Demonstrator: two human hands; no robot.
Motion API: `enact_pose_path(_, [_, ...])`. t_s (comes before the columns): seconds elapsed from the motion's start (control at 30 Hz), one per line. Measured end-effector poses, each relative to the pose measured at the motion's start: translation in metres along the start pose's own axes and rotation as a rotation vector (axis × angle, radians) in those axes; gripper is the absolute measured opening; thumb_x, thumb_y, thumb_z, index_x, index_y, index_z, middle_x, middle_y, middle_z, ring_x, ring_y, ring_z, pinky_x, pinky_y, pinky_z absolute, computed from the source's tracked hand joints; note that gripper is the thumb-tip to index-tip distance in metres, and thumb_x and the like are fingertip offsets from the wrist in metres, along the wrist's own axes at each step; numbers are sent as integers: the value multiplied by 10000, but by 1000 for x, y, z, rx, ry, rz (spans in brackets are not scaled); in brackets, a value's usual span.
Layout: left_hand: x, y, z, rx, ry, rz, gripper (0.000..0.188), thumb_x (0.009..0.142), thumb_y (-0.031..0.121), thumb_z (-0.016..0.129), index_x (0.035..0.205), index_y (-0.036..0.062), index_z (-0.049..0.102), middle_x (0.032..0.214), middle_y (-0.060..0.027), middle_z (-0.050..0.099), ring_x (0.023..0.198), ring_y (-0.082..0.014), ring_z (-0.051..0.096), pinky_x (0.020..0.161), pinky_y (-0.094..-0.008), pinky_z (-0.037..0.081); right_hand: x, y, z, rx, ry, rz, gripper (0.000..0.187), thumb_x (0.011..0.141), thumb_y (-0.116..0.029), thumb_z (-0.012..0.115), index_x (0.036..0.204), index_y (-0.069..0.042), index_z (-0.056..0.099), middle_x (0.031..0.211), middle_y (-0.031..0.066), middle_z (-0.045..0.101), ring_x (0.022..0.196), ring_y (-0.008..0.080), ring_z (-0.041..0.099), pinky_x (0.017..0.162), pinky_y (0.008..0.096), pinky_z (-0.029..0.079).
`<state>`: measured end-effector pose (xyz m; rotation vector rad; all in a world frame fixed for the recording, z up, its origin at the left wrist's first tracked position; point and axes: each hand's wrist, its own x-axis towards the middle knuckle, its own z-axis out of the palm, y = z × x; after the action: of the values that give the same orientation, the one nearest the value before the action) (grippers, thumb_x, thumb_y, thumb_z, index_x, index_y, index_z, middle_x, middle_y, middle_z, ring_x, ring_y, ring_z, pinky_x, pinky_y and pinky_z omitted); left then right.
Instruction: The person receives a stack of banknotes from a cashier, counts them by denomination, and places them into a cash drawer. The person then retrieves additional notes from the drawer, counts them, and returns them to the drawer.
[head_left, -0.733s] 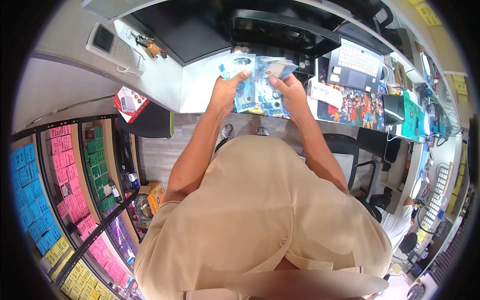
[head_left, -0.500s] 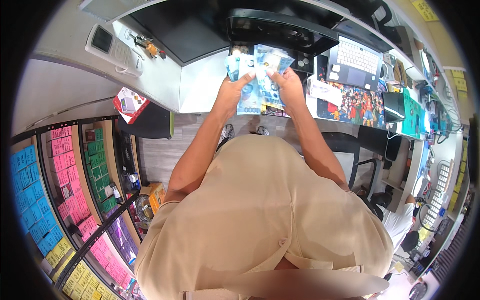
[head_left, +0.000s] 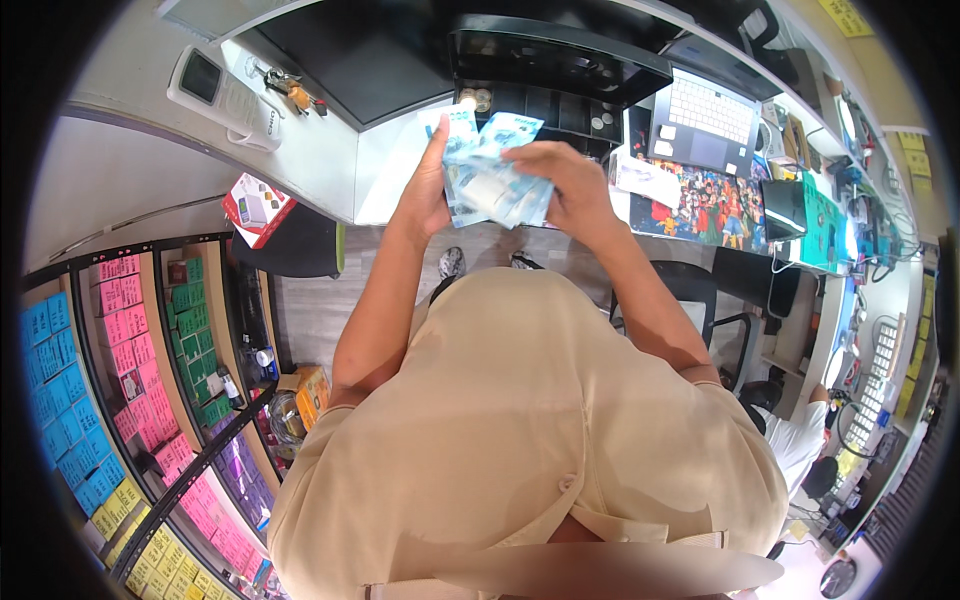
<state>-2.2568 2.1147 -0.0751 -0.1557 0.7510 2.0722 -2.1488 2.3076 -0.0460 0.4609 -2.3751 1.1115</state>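
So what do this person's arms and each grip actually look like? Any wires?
The left grip and right grip are ordinary human hands, with no gloves or watch visible. The left forearm and right forearm are bare, with no cables or clear markings. Higher up come the short sleeves of a plain beige button-front shirt.

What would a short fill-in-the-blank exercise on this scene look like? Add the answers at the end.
The left hand grips a spread of bluish ____.
The black compartment tray holds round metal ____.
Right of the tray stands an open ____ with a white keyboard.
The white remote control is to the ____ (left or right) of the left hand.

Missing words: banknotes; coins; laptop; left.
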Motion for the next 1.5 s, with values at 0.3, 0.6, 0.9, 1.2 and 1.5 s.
enact_pose_path(0.3, [-6, 11, 2, 569, 371, 339, 486, 934, 296, 783, 1237, -64, 661, 1130, -124, 729, 1037, -182, 674, 947, -312, 507, -13, 10, 3, 1066, 371, 981, 385, 969, -164, 719, 1295, 19, 625, 1295, 98, 693, 1166, 179, 656, 1048, 328, 488])
enact_pose_path(0.6, [-23, 47, 9, 1087, -2, 17, 464, 926, 387, 769, 1207, 23, 711, 1050, -71, 739, 962, -141, 658, 921, -300, 490, 20, 13, -22, 590, -100, 886, 316, 989, -146, 714, 1258, 4, 648, 1176, 51, 728, 1089, 133, 648, 986, 301, 483])
enact_pose_path(0.9, [-18, 43, -6, 1185, 15, -72, 381, 925, 304, 754, 1155, 0, 732, 984, -66, 733, 877, -138, 652, 841, -292, 500, 17, 7, -18, 549, -193, 699, 294, 983, -122, 702, 1254, -15, 659, 1240, 61, 730, 1109, 160, 663, 1002, 312, 480])
enact_pose_path(1.2, [-3, 54, 0, 1203, 24, -93, 426, 911, 313, 776, 1161, -24, 704, 1032, -81, 724, 918, -157, 661, 866, -277, 504, 19, 24, -14, 401, -255, 921, 287, 995, -230, 687, 1217, -50, 668, 876, 48, 676, 766, 237, 647, 755, 381, 560])
enact_pose_path(1.5, [14, 37, 2, 1023, 26, -88, 445, 1001, 371, 683, 1160, -44, 712, 1042, -134, 754, 949, -196, 708, 890, -322, 537, -4, 38, 2, 590, -196, 807, 286, 1006, -155, 685, 1267, -57, 619, 1095, 46, 707, 999, 136, 662, 919, 335, 527])
